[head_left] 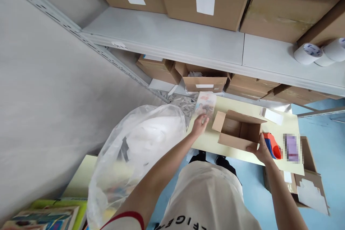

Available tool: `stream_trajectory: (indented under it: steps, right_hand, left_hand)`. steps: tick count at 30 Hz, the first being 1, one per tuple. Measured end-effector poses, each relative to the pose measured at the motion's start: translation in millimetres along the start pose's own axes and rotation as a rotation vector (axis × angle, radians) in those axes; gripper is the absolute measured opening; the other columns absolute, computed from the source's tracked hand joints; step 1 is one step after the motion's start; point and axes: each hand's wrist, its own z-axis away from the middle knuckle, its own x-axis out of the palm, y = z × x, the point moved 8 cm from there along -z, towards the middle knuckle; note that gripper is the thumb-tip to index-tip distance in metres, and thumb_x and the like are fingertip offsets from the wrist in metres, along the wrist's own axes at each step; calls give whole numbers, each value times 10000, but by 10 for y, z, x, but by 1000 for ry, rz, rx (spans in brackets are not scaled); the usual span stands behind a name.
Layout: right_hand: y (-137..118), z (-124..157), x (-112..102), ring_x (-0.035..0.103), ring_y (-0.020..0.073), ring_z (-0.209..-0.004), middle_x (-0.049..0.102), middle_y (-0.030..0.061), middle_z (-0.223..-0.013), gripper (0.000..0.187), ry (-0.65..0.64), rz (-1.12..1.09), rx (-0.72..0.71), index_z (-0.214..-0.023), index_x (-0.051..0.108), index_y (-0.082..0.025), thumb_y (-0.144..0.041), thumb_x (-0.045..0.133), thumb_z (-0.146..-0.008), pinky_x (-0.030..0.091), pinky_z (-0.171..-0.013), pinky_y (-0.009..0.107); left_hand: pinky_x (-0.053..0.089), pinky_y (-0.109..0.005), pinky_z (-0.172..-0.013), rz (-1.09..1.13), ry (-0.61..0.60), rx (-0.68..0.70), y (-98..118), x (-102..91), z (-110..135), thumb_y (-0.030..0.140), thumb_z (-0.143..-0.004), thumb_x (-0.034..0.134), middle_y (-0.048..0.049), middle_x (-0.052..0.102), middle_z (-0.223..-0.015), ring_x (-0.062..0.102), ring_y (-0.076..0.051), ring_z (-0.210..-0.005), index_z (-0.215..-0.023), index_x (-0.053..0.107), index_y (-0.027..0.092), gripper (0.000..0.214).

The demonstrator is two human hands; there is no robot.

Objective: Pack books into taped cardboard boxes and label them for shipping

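On the pale yellow table (207, 140) lies a small cardboard box (238, 143), its top flaps spread and its inside bare. My right hand (262, 151) grips the box at its right near corner, thumb on the near side. To the left, my left hand (199, 125) has its fingers closed at the near end of a clear plastic packet (206, 102) with printed contents. What is inside the packet is too small to make out. Beside my right hand stands an orange and blue tape dispenser (272, 146).
A purple blurred object (292, 148) and a small white box (272, 115) lie on the table's right part. A large clear plastic bag (140, 125) bulges at left. Shelves (167, 32) with cartons and tape rolls (308, 54) stand beyond. An open carton (308, 154) sits at right.
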Motion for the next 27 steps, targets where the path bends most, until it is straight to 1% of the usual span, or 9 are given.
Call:
stream_trajectory:
  steps: [2, 4, 6, 9, 14, 17, 20, 23, 27]
  right_hand:
    - [-21, 19, -2, 293, 385, -1448, 275, 173, -1585, 1155, -4, 5, 34, -1562, 104, -175, -542, 753, -681, 360, -1122, 536]
    - [-48, 42, -10, 255, 389, -1463, 254, 183, -1592, 1170, -6, 10, 62, -1562, 104, -159, -560, 753, -675, 329, -1140, 547]
    - [-78, 68, -17, 234, 386, -1471, 246, 187, -1594, 1173, -11, 17, 80, -1560, 111, -150, -581, 747, -674, 310, -1154, 546]
    - [-117, 110, -29, 229, 382, -1474, 245, 192, -1594, 1170, -21, 23, 93, -1557, 121, -135, -605, 738, -680, 295, -1166, 543]
    - [-168, 148, -44, 222, 357, -1481, 251, 177, -1595, 1127, -26, 6, 72, -1560, 109, -153, -590, 715, -716, 282, -1172, 541]
    - [-153, 135, -42, 210, 361, -1484, 236, 196, -1597, 1154, -18, -3, 65, -1562, 84, -136, -580, 723, -710, 277, -1173, 541]
    - [-115, 99, -25, 216, 368, -1481, 226, 207, -1599, 1191, -16, 0, 63, -1564, 72, -132, -582, 741, -688, 288, -1165, 538]
    - [-69, 53, 5, 224, 374, -1478, 223, 208, -1601, 1208, -25, 5, 77, -1564, 66, -132, -589, 746, -676, 284, -1164, 540]
    - [-51, -5, 60, 226, 370, -1479, 227, 214, -1599, 1221, -47, -23, 82, -1561, 42, -120, -587, 739, -674, 285, -1163, 529]
  left_hand:
    - [391, -371, -1093, -106, 119, -186, -215, -216, -228, 283, -888, 568, -141, 581, -1344, 497, -253, -1313, -1215, 575, 170, 345]
    - [388, -411, -1070, -167, 145, -306, -386, -287, -425, 237, -814, 660, -184, 536, -1370, 447, -306, -1342, -1255, 518, 150, 471]
    - [395, -446, -1027, -192, 124, -386, -526, -248, -560, 235, -771, 709, -237, 521, -1353, 434, -362, -1334, -1244, 495, 117, 532]
    - [398, -432, -969, -225, 100, -472, -653, -132, -626, 310, -808, 691, -282, 534, -1290, 448, -385, -1299, -1153, 512, 71, 456]
    - [404, -428, -963, -271, 119, -496, -609, -24, -644, 403, -815, 689, -283, 492, -1348, 408, -397, -1333, -1190, 489, 86, 531]
    - [424, -425, -945, -254, 92, -501, -564, 26, -685, 390, -817, 692, -261, 563, -1294, 505, -378, -1269, -1225, 470, 114, 541]
    - [460, -390, -882, -198, 40, -491, -538, 42, -703, 359, -828, 686, -209, 670, -1143, 633, -335, -1114, -1210, 477, 133, 491]
    - [486, -366, -840, -147, 41, -488, -516, -95, -650, 263, -797, 705, -151, 704, -1074, 670, -305, -1041, -1170, 495, 161, 440]
    - [486, -332, -900, -124, 129, -426, -377, -543, -498, 91, -794, 608, -96, 692, -1077, 660, -246, -1051, -1134, 509, 186, 367]
